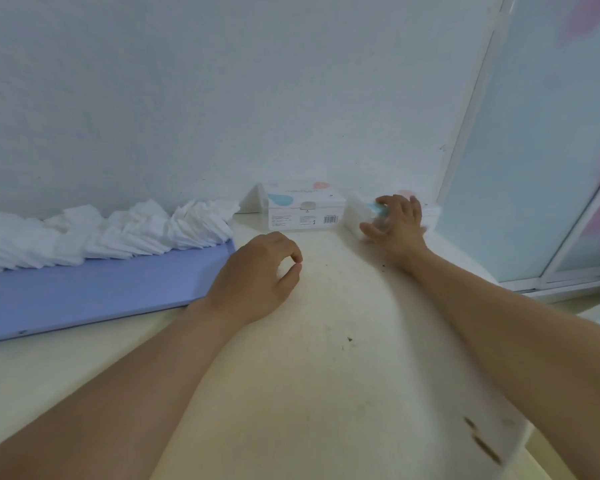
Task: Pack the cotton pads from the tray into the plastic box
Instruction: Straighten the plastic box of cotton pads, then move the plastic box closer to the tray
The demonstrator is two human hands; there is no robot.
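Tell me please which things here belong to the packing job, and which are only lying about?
For the job:
- cotton pads, heaped along the far side of the tray
- blue tray
- plastic box, which the right hand grips
- left hand, holding nothing

Only lying about:
- closed white box by the wall
- folded white card behind it
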